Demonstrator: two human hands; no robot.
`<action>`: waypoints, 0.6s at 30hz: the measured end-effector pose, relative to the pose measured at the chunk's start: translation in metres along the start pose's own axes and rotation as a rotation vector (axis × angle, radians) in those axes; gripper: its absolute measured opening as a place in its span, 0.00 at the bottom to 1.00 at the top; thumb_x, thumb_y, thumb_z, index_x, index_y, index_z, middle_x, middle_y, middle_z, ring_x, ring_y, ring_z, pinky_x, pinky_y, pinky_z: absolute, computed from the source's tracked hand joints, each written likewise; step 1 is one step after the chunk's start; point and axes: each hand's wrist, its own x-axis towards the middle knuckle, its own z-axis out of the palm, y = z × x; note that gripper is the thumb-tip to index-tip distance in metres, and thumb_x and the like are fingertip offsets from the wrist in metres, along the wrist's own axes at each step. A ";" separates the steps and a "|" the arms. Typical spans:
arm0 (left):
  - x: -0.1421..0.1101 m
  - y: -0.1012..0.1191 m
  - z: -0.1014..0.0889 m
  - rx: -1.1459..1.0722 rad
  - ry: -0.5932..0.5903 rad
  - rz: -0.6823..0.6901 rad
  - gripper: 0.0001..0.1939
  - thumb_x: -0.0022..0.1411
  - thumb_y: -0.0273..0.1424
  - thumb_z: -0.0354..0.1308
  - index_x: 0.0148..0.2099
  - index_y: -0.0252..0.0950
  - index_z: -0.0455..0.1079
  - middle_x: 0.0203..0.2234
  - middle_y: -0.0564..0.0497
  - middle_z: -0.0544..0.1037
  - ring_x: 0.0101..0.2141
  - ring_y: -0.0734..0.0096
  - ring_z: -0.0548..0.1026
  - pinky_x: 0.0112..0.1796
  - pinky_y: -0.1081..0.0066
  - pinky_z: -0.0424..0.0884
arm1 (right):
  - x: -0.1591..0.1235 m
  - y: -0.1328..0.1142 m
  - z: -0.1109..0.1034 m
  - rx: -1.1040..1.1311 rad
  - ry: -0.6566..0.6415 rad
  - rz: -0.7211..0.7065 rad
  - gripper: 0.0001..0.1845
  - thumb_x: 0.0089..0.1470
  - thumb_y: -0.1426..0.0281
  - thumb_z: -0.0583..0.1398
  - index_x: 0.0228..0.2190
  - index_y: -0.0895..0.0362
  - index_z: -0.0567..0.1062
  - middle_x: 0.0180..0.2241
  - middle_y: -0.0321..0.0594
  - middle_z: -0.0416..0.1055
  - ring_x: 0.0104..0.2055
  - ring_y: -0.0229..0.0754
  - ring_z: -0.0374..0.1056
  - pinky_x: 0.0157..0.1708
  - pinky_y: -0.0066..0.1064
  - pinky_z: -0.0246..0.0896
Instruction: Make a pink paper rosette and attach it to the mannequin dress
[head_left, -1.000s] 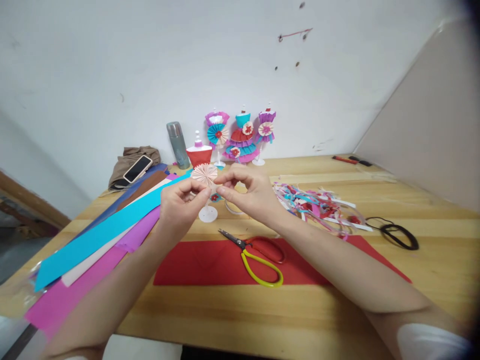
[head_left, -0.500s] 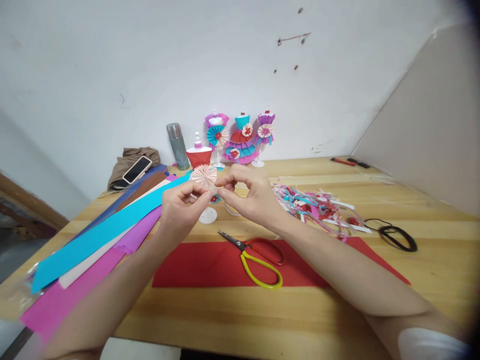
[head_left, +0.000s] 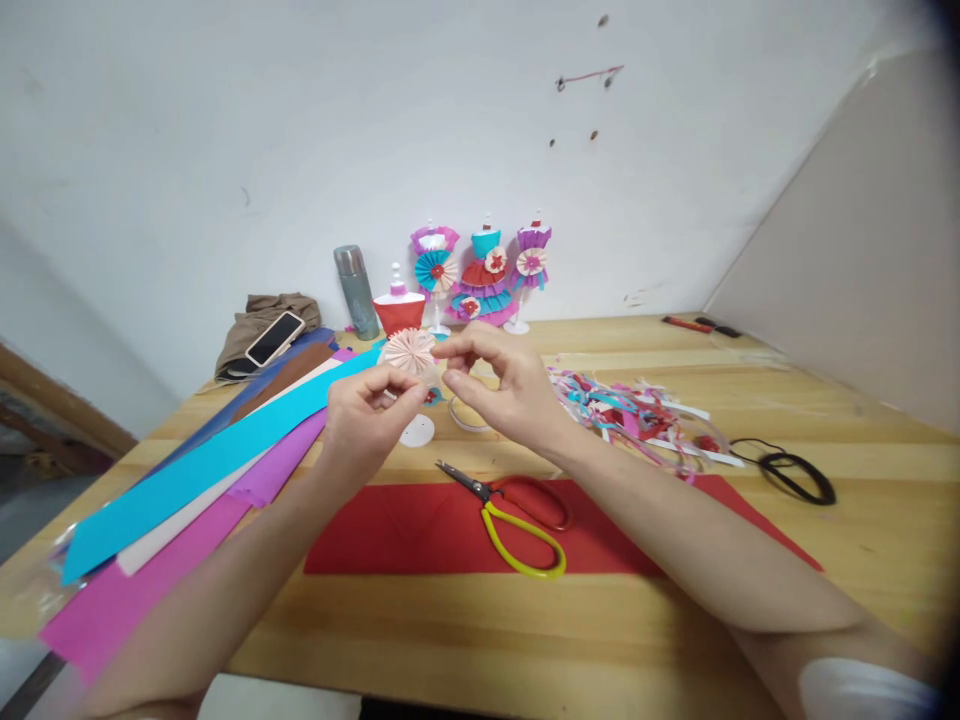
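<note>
My left hand (head_left: 375, 415) is closed, its thumb and forefinger pinched on a small see-through piece (head_left: 433, 376) that looks like clear tape. My right hand (head_left: 502, 385) is close by on the right, thumb and forefinger apart with a gap between them. Just behind the fingertips is a pale pink pleated paper rosette (head_left: 409, 350), in front of a small dress form (head_left: 400, 316) with a red paper top. The form's white round base (head_left: 417, 431) shows below my left fingers. A ring that looks like a tape roll (head_left: 469, 414) is partly hidden by my right hand.
Scissors (head_left: 517, 515) lie on a red paper sheet (head_left: 360, 540). Paper strips (head_left: 202, 465) and a phone (head_left: 275, 340) lie left; a flask (head_left: 355, 293) stands behind. Dressed forms (head_left: 485, 275) line the wall. Paper scraps (head_left: 630, 410) and a black cord loop (head_left: 796, 477) lie right.
My right thumb and forefinger have parted and drawn slightly right, away from my left fingertips. The left hand has kept its pinch nearly in place.
</note>
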 end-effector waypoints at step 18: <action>0.001 -0.004 0.002 0.009 -0.024 0.032 0.05 0.51 0.32 0.65 0.25 0.38 0.79 0.22 0.50 0.81 0.23 0.69 0.75 0.24 0.71 0.70 | -0.003 -0.004 0.006 -0.051 -0.075 -0.046 0.09 0.53 0.75 0.56 0.24 0.54 0.64 0.23 0.31 0.62 0.25 0.35 0.58 0.28 0.29 0.55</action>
